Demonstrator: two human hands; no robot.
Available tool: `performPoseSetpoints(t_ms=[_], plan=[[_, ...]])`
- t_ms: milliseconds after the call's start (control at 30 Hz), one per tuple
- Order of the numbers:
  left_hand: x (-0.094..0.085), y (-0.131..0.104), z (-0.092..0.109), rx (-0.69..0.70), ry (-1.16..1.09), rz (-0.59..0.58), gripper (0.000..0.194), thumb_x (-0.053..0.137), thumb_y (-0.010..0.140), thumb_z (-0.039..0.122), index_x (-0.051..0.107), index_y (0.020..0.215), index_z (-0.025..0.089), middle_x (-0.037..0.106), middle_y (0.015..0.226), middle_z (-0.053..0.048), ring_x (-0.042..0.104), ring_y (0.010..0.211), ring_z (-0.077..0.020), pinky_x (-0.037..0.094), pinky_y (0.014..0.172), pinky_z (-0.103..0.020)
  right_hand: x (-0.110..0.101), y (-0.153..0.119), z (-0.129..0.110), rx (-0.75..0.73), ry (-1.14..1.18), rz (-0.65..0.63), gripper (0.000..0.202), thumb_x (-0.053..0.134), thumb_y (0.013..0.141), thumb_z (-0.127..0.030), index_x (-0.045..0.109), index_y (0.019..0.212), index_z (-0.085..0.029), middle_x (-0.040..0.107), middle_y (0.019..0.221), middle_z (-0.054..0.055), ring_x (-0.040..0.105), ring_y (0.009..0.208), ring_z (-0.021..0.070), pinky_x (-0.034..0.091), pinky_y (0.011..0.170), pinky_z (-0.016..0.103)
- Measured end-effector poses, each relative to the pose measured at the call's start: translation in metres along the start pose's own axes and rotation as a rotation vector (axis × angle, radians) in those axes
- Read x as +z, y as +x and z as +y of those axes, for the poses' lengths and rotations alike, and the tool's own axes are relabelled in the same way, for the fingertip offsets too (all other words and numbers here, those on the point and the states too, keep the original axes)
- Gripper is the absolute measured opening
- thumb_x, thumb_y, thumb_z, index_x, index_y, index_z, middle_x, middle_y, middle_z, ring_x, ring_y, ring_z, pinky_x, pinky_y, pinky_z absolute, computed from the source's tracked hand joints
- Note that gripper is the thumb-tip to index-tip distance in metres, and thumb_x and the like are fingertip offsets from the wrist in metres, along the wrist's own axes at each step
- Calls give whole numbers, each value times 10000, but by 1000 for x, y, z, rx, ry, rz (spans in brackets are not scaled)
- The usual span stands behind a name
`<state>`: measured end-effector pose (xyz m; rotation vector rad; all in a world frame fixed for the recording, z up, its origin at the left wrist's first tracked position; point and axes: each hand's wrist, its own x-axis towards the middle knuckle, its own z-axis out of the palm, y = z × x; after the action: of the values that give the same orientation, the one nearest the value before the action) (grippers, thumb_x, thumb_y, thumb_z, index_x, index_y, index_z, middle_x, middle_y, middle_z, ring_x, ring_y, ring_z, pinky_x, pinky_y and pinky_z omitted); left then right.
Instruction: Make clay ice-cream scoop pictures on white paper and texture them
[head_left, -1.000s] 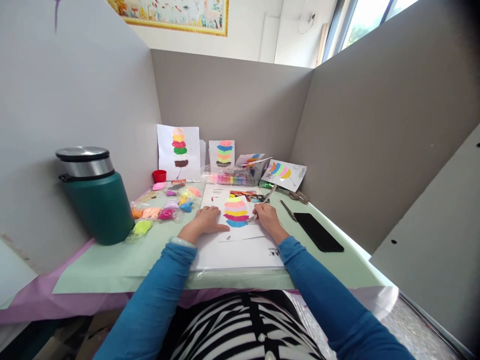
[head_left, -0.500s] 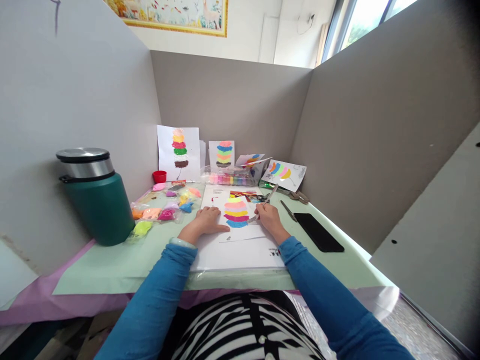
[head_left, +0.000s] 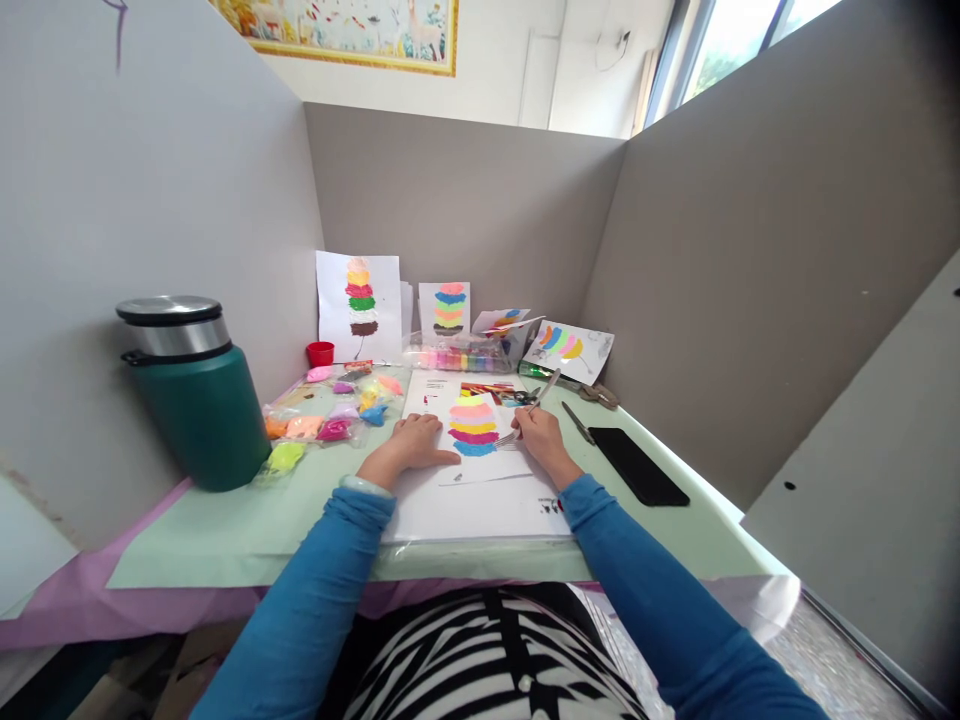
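A white sheet of paper [head_left: 491,468] lies before me, bearing stacked bands of coloured clay [head_left: 474,426] in yellow, orange, pale lilac, deep yellow, magenta and blue. My left hand [head_left: 414,442] rests flat on the paper's left side, thumb stretched toward the blue band. In my right hand [head_left: 537,432] is a metal fork [head_left: 553,382], its handle sticking up past the fingers. The tines point left and reach the right edge of the lowest bands. Whether they press into the clay I cannot tell.
A green flask [head_left: 196,410] and several bags of coloured clay [head_left: 334,428] stand on the left. To the right lie a black phone [head_left: 637,466] and a knife [head_left: 577,422]. Behind are scissors [head_left: 523,396] and finished pictures [head_left: 358,305]. Grey partitions [head_left: 465,190] enclose the desk.
Almost nothing differs. The whole view has shifted very slightly; both hands and the fork keep their places on the paper.
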<state>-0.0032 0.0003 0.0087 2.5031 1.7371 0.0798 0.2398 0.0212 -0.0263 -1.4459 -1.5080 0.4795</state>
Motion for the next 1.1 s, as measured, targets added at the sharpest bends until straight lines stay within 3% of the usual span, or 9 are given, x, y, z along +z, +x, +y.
performPoseSetpoints(t_ms=[200,400,633,833,1100], plan=[[1,1,-1,-2,8,9,792,553,722,692,503,1334,191,434,1459,-135,367,1336,-347,301,1080,-432,9,-6,-7,-94,74,-153,353,432,835,-377,626,618,-175,598,533,-2,568,559,142,407,622,243],[2,1,-2,11,5,12,780,551,724,690,511,1323,190,441,1451,-134,379,1325,-341,308,1076,-417,3,-2,-4,-49,-55,-17,319,422,823,-322,614,604,-191,598,522,4,581,605,154,397,650,249],[2,2,-2,7,17,14,771,553,719,697,521,1306,199,454,1440,-135,384,1320,-349,312,1071,-436,7,-3,-3,-60,70,-130,347,438,817,-380,629,615,-173,598,526,-1,556,526,138,406,596,247],[1,1,-1,9,8,11,762,551,724,687,522,1305,194,459,1434,-139,394,1306,-351,322,1061,-436,0,2,3,6,66,-11,307,447,775,-356,621,592,-182,578,490,0,556,533,150,399,578,250],[2,1,-2,10,-2,12,760,544,724,688,528,1297,190,449,1442,-138,386,1313,-349,309,1071,-441,-2,0,1,-23,57,-35,312,446,778,-354,619,585,-181,575,494,-1,547,532,147,394,582,249]])
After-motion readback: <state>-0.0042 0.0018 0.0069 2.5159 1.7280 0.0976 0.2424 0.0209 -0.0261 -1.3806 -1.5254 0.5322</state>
